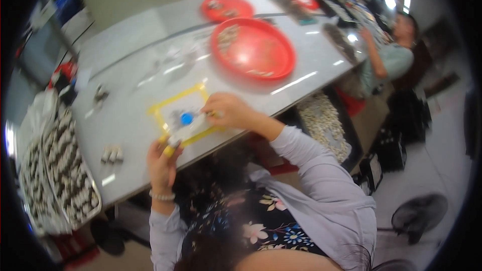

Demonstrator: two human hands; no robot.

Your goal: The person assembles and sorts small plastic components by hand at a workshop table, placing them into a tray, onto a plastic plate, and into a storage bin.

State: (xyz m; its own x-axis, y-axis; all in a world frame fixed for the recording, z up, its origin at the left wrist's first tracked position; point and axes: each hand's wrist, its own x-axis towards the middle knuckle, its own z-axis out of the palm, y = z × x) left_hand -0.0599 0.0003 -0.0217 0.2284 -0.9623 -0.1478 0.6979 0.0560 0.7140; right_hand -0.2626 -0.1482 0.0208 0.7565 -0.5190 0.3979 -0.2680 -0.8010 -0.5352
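My left hand (161,163) is closed at the table's front edge, yellow coverings on its fingertips. The fingers pinch a small pale piece (173,142), too blurred to name. Farther right, my right hand (230,110) is closed in a pinch with yellow at the fingertips; whatever it holds is too small to make out. Between the hands lies a small round blue thing (186,118), with dark specks around it. It sits inside a rectangle of yellow tape (159,106) stuck to the white tabletop.
A large red tray (286,65) with small pale pieces stands beyond my right hand, a smaller red tray (241,7) behind it. Trays of pale pieces (75,180) stand at left. A dark bin (351,143) of pale pieces is right of the table, near a seated co-worker (389,60).
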